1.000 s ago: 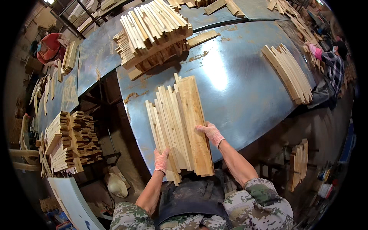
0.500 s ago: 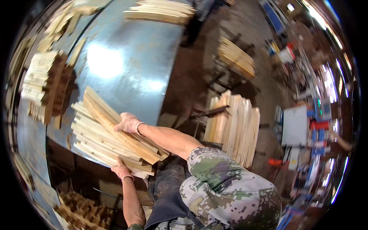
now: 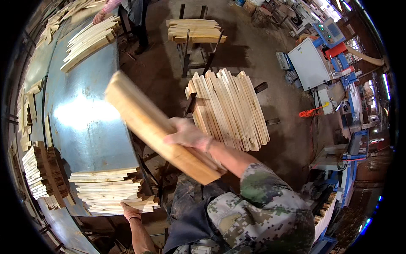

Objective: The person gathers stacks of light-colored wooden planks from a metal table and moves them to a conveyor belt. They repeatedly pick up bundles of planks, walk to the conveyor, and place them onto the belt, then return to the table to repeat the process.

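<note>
My right hand (image 3: 186,134) grips a wide pale wooden board (image 3: 148,122), lifted off the table and blurred, slanting from upper left to lower right across my front. My left hand (image 3: 131,211) rests on the near edge of a flat stack of thin wooden slats (image 3: 111,190) lying at the corner of the blue-grey metal table (image 3: 84,122). A pile of similar slats (image 3: 230,108) lies on a low stand just beyond the lifted board, to my right.
Another slat stack (image 3: 91,40) sits at the table's far end, where another person (image 3: 127,10) stands. More stacks (image 3: 196,29) on a stand behind, bundles (image 3: 36,173) at far left. Grey and blue machines (image 3: 321,63) line the right side.
My head has turned further right. My right hand has lifted one board off the slats and swung it up toward the right; the left hand stays on the stack left on the table.
</note>
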Tool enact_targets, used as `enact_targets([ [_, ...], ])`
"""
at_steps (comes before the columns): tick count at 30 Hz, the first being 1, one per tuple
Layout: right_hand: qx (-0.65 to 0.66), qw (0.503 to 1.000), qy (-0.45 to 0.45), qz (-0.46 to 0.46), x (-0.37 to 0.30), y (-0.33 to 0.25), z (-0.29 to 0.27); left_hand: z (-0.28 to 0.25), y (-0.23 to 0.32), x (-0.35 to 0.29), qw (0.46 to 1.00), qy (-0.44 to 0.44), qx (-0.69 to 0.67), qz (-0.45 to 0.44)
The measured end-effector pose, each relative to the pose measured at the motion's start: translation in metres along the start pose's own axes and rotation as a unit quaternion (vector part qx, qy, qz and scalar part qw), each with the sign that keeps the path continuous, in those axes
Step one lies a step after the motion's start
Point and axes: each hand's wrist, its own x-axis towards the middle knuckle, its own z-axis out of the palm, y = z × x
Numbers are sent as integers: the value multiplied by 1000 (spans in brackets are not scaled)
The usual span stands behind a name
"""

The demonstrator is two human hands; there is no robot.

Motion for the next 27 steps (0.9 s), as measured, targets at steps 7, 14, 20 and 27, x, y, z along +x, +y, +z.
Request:
enact_targets([
  [7,-156,940,301,26,-88,22,-163,8,-32,3,983,-153,-83,52],
  [14,-268,883,349,165,-50,119,-202,23,-58,-35,978,-151,-144,17],
  [20,-335,862,295,239,0,176,-143,28,-72,-46,977,-113,-174,46],
  [27,-316,875,290,227,-9,164,-134,20,-80,-16,969,-145,-194,55],
])
